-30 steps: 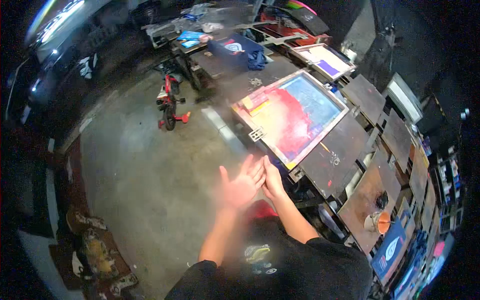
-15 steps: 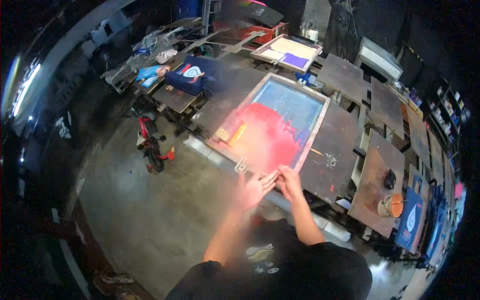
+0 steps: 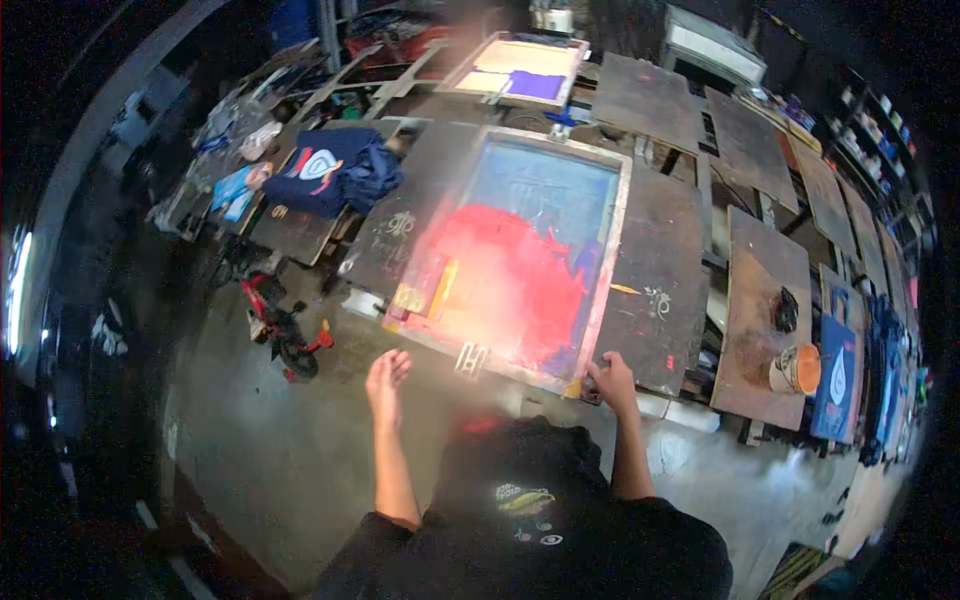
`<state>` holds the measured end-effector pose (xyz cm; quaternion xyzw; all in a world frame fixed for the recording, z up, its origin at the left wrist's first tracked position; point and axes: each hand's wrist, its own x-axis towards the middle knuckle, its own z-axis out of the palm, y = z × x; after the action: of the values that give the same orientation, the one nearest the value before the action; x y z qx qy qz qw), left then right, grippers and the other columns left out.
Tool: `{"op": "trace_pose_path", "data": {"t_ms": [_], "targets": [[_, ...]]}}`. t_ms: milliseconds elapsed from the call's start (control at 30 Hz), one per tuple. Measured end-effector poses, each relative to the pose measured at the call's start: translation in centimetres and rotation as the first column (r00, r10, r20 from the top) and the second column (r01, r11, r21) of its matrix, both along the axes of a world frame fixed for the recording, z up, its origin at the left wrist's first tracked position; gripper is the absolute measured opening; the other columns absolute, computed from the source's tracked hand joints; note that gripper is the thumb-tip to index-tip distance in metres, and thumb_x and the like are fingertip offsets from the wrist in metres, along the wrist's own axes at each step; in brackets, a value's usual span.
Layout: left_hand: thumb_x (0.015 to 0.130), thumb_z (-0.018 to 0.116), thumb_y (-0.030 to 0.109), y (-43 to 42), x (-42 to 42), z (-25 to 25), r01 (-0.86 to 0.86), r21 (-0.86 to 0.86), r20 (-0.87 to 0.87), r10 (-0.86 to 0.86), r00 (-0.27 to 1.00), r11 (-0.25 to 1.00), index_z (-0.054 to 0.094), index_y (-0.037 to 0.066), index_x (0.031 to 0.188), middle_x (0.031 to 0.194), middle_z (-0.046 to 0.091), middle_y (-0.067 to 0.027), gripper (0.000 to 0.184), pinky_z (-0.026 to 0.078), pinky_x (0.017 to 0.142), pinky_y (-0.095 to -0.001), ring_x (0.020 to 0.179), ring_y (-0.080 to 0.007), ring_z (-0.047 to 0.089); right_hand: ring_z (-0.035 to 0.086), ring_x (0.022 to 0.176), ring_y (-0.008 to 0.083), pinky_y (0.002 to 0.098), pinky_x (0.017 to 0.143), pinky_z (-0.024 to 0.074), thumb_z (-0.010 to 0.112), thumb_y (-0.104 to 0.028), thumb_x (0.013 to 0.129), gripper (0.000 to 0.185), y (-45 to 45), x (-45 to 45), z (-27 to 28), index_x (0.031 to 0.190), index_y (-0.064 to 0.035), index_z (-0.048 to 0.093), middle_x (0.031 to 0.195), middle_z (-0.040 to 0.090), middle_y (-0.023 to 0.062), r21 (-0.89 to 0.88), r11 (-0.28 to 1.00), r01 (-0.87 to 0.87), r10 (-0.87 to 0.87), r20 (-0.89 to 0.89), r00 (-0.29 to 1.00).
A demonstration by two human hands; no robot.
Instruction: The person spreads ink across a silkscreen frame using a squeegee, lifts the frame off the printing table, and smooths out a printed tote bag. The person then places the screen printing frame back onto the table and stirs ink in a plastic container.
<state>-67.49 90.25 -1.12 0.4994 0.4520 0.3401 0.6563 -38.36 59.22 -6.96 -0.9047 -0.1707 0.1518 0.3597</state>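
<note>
A framed screen [image 3: 515,265], smeared red over a blue mesh, lies on the dark boards in front of me. On its lower left part rests a squeegee with a yellow edge [image 3: 443,289]. My left hand [image 3: 387,380] is raised over the floor, left of the screen's near edge, holding nothing, its fingers partly curled and apart. My right hand [image 3: 611,379] is at the near right corner of the frame, thumb and fingers apart; whether it touches the wood I cannot tell. A metal clamp [image 3: 470,360] sits at the frame's near edge.
Dark blue printed cloth [image 3: 328,172] lies on a board at the left. Behind is a smaller screen with purple ink [image 3: 536,85]. At the right a tub of orange ink [image 3: 795,369] stands on a brown board [image 3: 755,330]. A red child's bicycle [image 3: 280,325] stands on the floor.
My hands, earlier together, have parted: the left moved left, the right moved to the frame's near corner. The view has turned, and the screen now lies more squarely ahead.
</note>
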Motion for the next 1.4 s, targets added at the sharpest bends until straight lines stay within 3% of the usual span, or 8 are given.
{"op": "trace_pose_path", "data": {"t_ms": [167,300,467,833,900,1067,1133,1400], "targets": [[0.100,0.055,0.030,9.5,0.1,-4.6,0.065,0.425,-0.150,-0.001,0.989,0.903,0.060,0.001,0.120,0.115,0.067,-0.0102,0.035,0.049,0.083,-0.0300,0.102,-0.0170,0.065,0.065,0.090,0.0460,0.0506,0.080,0.0510,0.067,-0.045,0.084,0.062,1.3,-1.8,3.6,0.122,0.0025,0.053,0.092,0.068,0.0285,-0.104,0.990,0.090,-0.104,-0.134,0.985],[0.102,0.045,0.033,14.9,4.8,-2.5,0.474,0.608,-0.707,0.162,0.689,0.637,0.059,0.000,0.120,0.111,0.066,-0.0203,0.040,0.047,0.089,-0.0448,0.103,-0.0378,0.062,0.064,0.090,0.0493,0.0544,0.081,0.0494,0.065,-0.046,0.085,0.062,3.1,-2.4,2.5,0.121,0.0015,0.051,0.094,0.067,0.0301,-0.123,0.980,0.156,-0.164,-0.055,0.985],[0.102,0.029,0.040,19.9,8.3,-3.3,0.545,0.366,-0.800,-0.044,0.598,0.754,0.058,-0.002,0.116,0.112,0.063,-0.0285,0.053,0.044,0.093,-0.0520,0.108,-0.0469,0.057,0.063,0.092,0.0507,0.0568,0.082,0.0493,0.060,-0.048,0.088,0.058,6.3,-3.3,5.1,0.118,0.0005,0.052,0.093,0.067,0.0312,-0.358,0.921,0.151,-0.194,-0.088,0.977],[0.104,0.029,0.037,20.7,7.7,-8.6,0.595,0.356,-0.722,-0.192,0.665,0.720,0.060,-0.006,0.111,0.111,0.060,-0.0324,0.054,0.043,0.093,-0.0516,0.111,-0.0498,0.054,0.065,0.089,0.0481,0.0537,0.078,0.0504,0.057,-0.059,0.087,0.063,5.6,-3.3,3.0,0.107,0.0008,0.059,0.090,0.067,0.0305,-0.378,0.899,0.219,-0.231,0.015,0.973],[0.104,0.034,0.038,22.0,7.1,-9.9,0.542,0.481,-0.679,-0.098,0.727,0.689,0.062,-0.005,0.109,0.098,0.066,-0.0263,0.052,0.047,0.083,-0.0468,0.093,-0.0426,0.063,0.064,0.090,0.0473,0.0520,0.078,0.0496,0.057,-0.061,0.086,0.064,5.8,-2.7,2.9,0.101,0.0012,0.062,0.091,0.067,0.0301,-0.331,0.909,0.253,-0.270,-0.004,0.963],[0.104,0.037,0.047,22.8,6.8,-3.9,0.385,0.114,-0.434,-0.302,0.848,0.916,0.064,-0.002,0.096,0.066,0.059,-0.0045,0.056,0.045,0.061,-0.0341,0.059,-0.0175,0.055,0.066,0.089,0.0354,0.0419,0.083,0.0494,0.053,-0.054,0.094,0.063,5.9,-1.8,4.8,0.095,0.0073,0.067,0.087,0.069,0.0238,0.073,0.935,0.346,-0.331,-0.159,0.930],[0.104,0.033,0.050,22.9,7.1,-2.6,0.441,0.124,-0.489,-0.332,0.807,0.889,0.066,-0.003,0.100,0.069,0.061,-0.0048,0.062,0.044,0.063,-0.0346,0.061,-0.0167,0.054,0.062,0.097,0.0183,0.0330,0.089,0.0456,0.050,-0.048,0.099,0.058,5.8,-1.7,5.5,0.105,0.0069,0.067,0.101,0.070,0.0136,0.251,0.867,0.431,-0.307,-0.411,0.858],[0.100,0.030,0.063,23.6,8.6,-4.6,0.576,-0.024,-0.341,-0.548,0.764,0.817,0.066,-0.003,0.117,0.107,0.069,-0.0105,0.078,0.046,0.088,-0.0347,0.096,-0.0202,0.062,0.059,0.101,0.0169,0.0313,0.093,0.0450,0.057,-0.047,0.096,0.058,6.2,-1.5,7.6,0.118,0.0057,0.061,0.111,0.066,0.0105,0.484,0.703,0.521,-0.125,-0.637,0.760]]}}
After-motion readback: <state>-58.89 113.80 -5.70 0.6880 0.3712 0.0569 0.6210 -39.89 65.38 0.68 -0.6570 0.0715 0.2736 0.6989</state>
